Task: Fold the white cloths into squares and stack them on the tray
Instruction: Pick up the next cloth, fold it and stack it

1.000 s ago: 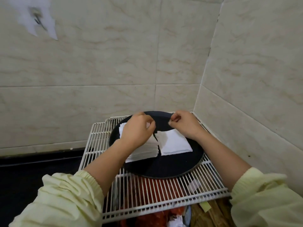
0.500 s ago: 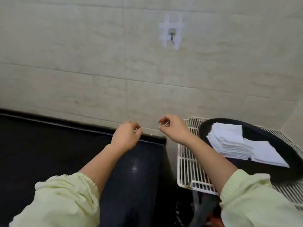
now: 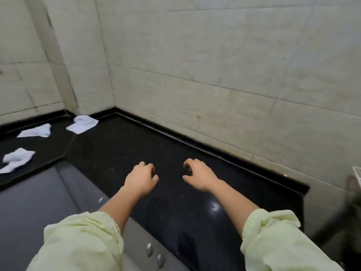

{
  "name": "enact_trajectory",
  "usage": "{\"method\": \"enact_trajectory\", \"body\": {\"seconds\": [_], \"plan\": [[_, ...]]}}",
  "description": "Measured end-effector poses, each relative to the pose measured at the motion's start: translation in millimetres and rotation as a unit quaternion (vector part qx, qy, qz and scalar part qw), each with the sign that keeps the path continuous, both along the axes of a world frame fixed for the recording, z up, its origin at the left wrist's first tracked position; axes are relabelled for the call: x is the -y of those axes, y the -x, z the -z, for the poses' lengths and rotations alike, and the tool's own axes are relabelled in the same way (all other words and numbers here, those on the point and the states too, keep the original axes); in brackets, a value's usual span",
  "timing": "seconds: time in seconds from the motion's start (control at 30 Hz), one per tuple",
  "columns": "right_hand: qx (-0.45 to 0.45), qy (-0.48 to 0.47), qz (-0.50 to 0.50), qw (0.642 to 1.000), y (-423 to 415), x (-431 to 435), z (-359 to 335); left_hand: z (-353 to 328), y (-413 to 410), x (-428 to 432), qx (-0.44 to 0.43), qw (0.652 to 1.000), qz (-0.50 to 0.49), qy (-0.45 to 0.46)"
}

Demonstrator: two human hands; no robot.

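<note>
- Over the glossy black countertop [image 3: 125,145], we are holding our left hand [image 3: 140,179] and right hand [image 3: 199,177] side by side, apart.
- Both hands' fingers are curling loosely, gripping nothing.
- Three crumpled white cloths are lying unfolded far to our left: the corner cloth [image 3: 83,124], the middle cloth [image 3: 36,131] and the nearest cloth [image 3: 16,158], all well apart from our hands.

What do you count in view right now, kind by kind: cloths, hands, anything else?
White cloths: 3, all crumpled on the counter at far left
Hands: 2, left hand and right hand, both holding nothing
Wire rack: 1, only its edge shows at far right
Total: 6
</note>
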State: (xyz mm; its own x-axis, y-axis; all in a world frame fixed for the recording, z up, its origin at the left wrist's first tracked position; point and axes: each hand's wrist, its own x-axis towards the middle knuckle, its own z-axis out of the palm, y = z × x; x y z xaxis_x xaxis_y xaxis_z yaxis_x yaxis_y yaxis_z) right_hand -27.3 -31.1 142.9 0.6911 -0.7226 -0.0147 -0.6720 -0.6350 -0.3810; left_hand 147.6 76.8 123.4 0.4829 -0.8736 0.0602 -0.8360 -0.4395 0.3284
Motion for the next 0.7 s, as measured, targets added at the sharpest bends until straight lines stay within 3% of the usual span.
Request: {"method": "enact_trajectory", "body": {"seconds": [0.3,0.7], "plan": [[-0.084,0.042,-0.118,0.989,-186,-10,33,23,-149,-25,-0.003,0.994,-0.100,-0.043],[-0.114,0.043,-0.182,0.976,-425,56,53,37,-364,27,-0.003,0.985,-0.154,-0.084]]}}
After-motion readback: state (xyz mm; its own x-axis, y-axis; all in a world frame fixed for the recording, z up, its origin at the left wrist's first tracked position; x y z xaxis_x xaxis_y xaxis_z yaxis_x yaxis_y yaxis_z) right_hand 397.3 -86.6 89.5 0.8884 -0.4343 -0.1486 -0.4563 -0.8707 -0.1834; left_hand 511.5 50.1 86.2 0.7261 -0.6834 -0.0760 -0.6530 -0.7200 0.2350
